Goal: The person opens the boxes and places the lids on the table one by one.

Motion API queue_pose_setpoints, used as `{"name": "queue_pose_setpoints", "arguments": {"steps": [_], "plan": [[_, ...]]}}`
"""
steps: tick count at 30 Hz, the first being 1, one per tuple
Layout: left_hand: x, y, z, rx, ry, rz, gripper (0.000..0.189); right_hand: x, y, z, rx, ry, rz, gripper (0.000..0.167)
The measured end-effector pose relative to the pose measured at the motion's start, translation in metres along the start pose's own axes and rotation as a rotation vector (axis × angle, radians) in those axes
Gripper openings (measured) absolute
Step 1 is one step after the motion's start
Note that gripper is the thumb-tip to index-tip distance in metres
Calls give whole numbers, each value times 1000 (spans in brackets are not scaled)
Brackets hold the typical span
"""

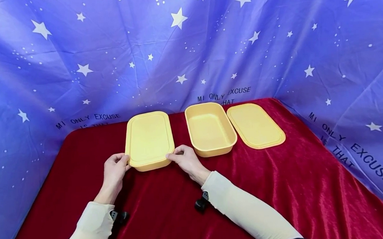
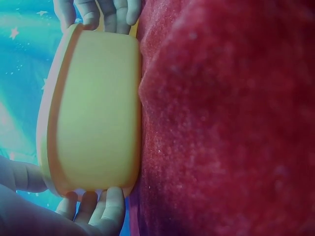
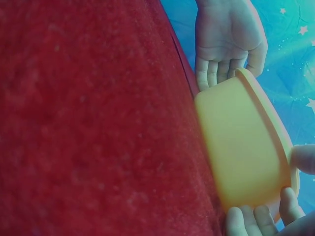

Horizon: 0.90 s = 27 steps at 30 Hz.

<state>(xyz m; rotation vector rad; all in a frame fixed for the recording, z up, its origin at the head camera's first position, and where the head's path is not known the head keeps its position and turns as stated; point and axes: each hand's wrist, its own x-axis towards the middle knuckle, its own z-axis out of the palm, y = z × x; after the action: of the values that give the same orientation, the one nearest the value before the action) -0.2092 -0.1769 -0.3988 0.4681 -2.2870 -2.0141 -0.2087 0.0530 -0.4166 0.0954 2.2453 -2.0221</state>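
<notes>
A yellow rectangular food container (image 1: 151, 166) stands on the left part of the table, with a yellow lid (image 1: 149, 138) covering its top. At its near left corner my left hand (image 1: 114, 170) holds it, thumb at the lid's rim and fingers along the side wall. My right hand (image 1: 189, 161) grips the near right corner the same way. In the left wrist view the container's end wall (image 2: 98, 113) shows between both hands, its base down at the cloth. The right wrist view shows the same wall (image 3: 246, 142) with fingers at both sides.
Right of the lidded container stands a second yellow container (image 1: 212, 152), open and with nothing inside. A loose yellow lid (image 1: 256, 125) lies flat beside it. Dark red velvet cloth (image 1: 263, 188) covers the table, and a blue star-patterned curtain (image 1: 141, 35) hangs behind and at the sides.
</notes>
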Motion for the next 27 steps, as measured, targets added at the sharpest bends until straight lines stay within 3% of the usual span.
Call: {"name": "queue_pose_setpoints", "arguments": {"steps": [16, 27], "plan": [[1, 0, -1, -35, -16, -19, 33, 2, 0, 1, 68, 9, -22, 42], [4, 4, 1, -12, 0, -36, 36, 6, -2, 0, 69, 7, -50, 41]]}}
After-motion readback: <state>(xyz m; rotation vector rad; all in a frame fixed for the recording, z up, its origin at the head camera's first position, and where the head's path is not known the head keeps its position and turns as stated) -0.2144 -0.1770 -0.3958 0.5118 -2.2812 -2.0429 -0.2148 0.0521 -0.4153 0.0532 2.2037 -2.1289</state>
